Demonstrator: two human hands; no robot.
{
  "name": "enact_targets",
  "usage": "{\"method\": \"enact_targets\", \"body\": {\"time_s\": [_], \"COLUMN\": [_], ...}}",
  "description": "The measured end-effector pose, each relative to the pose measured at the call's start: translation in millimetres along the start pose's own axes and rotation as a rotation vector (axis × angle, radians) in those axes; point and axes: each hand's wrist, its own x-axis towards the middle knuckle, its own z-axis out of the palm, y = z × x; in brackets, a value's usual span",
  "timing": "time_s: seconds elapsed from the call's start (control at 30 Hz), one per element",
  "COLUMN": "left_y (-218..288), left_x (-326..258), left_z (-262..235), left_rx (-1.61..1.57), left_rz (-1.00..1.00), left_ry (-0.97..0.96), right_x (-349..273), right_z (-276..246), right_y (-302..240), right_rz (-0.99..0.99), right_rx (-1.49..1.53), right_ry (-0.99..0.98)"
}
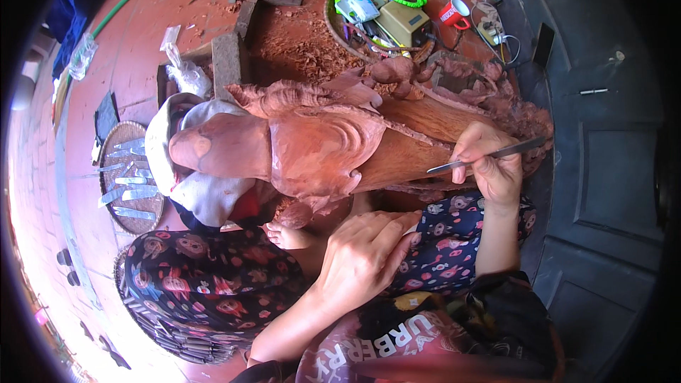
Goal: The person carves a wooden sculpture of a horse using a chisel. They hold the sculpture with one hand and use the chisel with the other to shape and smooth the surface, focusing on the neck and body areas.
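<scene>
A person's right hand [489, 163] held a slim tool [521, 147] pinched between thumb and fingers over a reddish carving [319, 145], its tip pointing to nine o'clock; whether the tip touched the wood could not be told. The left hand [365, 248] hung above the lap, fingers drawn together toward two o'clock; whether it gripped anything could not be told.

The carving stretched from nine to three o'clock across the middle of the view, its smooth, rounded end over a pale cloth [220, 195]. At three o'clock its rough end came close to a dark door [617, 170], leaving little room behind the tool. Wider room lay at ten o'clock, where red floor [135, 64] spread past a block [230, 60]. Patterned trousers [454, 241] hemmed the carving's near edge at five o'clock. A filled basket [330, 23] sat at twelve o'clock, near a red mug [455, 13] at one; a tray [149, 204] of blades [142, 191] sat at nine.
</scene>
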Motion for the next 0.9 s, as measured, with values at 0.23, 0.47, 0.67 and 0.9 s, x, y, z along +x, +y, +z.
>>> {"method": "enact_targets", "body": {"time_s": [0.23, 0.47, 0.67, 0.9], "left_y": [-3, -8, -4, -9], "left_x": [5, 1, 1, -7], "left_z": [3, 11, 11, 9], "left_rx": [0.0, -0.019, 0.066, 0.294], "left_rz": [-0.033, -0.02, -0.066, 0.152], "left_ry": [-0.02, 0.015, 0.183, 0.219], "right_x": [-2, -3, 2, 1], "right_z": [-5, -6, -6, 39], "right_y": [6, 6, -9, -38], "right_rz": [0.085, 0.123, -0.038, -0.01], "right_rx": [0.086, 0.188, -0.11, -0.331], "right_ry": [0.041, 0.071, -0.27, -0.485]}}
